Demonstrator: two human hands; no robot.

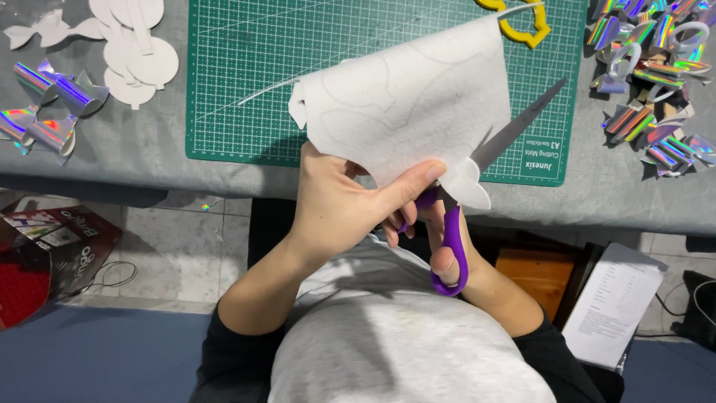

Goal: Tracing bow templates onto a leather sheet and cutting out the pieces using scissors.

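Right hand [440, 239]: fingers through the loops of purple-handled scissors [477, 186], clamped on them; blades passing under the sheet edge. Left hand [339, 198]: thumb and fingers pinched on a white sheet [410, 97], held above the table edge, faint outlines drawn on it. Step judged: cutting along an outline, under way. Next move calls for turning the sheet to follow the curve. Beyond: green cutting mat [239, 75], yellow template [522, 26], holographic bows [649, 82], white cut-outs [138, 56]

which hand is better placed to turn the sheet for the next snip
Left: the left hand already pinches the white sheet, while the right hand is occupied in the purple scissors.
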